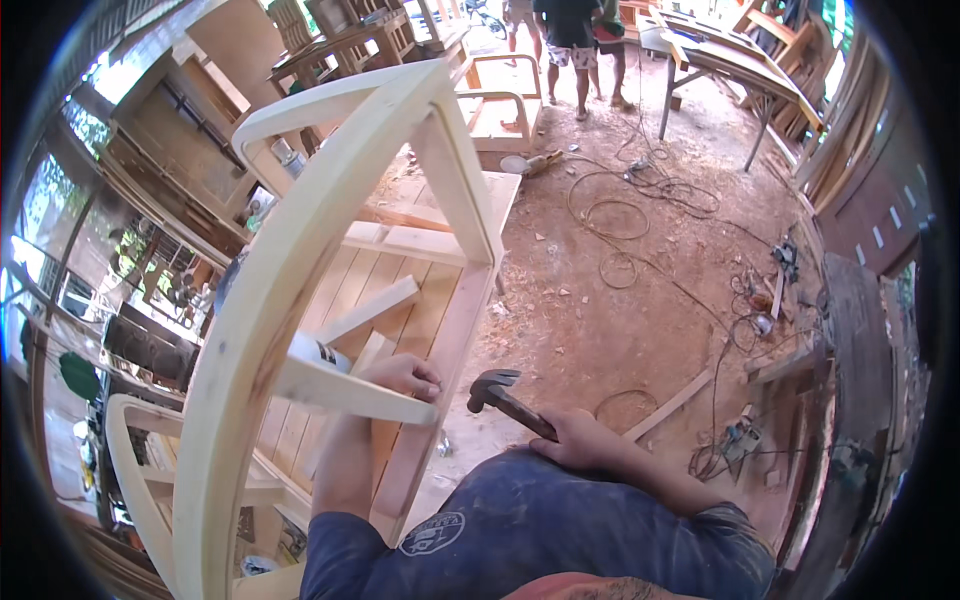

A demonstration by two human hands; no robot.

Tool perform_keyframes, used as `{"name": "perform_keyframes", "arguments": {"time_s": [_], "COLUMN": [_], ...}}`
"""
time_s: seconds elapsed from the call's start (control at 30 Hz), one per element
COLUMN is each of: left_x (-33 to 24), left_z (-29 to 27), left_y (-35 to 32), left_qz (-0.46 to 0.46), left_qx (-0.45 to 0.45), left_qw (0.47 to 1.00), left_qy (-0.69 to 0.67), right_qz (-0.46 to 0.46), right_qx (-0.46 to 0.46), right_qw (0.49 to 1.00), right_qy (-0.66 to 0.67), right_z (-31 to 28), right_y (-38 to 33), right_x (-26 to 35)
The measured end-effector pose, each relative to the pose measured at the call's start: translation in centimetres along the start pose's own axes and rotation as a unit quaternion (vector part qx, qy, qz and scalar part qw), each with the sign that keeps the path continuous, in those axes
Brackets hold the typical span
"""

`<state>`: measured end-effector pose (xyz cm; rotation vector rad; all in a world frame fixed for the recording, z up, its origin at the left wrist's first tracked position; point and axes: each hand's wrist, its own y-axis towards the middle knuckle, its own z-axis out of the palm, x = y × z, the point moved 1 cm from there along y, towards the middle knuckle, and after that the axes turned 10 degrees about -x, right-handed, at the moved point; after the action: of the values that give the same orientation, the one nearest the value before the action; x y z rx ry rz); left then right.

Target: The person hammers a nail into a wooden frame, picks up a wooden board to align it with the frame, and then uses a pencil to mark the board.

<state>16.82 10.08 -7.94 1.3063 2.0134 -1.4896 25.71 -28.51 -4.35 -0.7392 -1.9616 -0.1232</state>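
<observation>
Slatted seat (pixel 345 280), pale stick (pixel 372 308) on it, brown floor (pixel 570 330), looped hose (pixel 611 201), scattered chips (pixel 500 311)

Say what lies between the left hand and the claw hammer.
From left hand to claw hammer, the head view shows the wooden edge board, then a strip of dusty floor.

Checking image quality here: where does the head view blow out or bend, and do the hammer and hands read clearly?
Head view: glare washes out the openings at left; head view: straight edges bow toward the black rim; head view: hammer, left hand and right hand read clearly, without obvious motion blur; head view: the far people look softer.
</observation>
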Motion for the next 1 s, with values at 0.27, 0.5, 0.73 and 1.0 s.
{"name": "perform_keyframes", "arguments": {"time_s": [0.27, 0.5, 0.73, 1.0], "left_x": [-2.8, -1.1, 0.2, 0.9], "left_z": [0.1, 0.5, 0.5, 0.6], "left_y": [-0.3, -0.7, 0.8, 0.2], "left_qz": [-0.074, -0.116, -0.053, -0.064], "left_qx": [0.006, -0.023, 0.004, -0.037], "left_qw": [0.997, 0.988, 0.985, 0.993], "left_qy": [-0.008, -0.1, -0.167, -0.095], "right_qz": [0.042, 0.06, 0.074, 0.036], "right_qx": [0.021, 0.047, 0.052, 0.075], "right_qw": [0.999, 0.996, 0.996, 0.996], "right_qy": [0.007, -0.045, -0.014, 0.044], "right_z": [-7.5, -11.6, -9.5, -4.4], "right_y": [0.7, 3.3, 6.1, 6.9], "right_x": [-5.7, -8.4, -7.9, -4.0]}}
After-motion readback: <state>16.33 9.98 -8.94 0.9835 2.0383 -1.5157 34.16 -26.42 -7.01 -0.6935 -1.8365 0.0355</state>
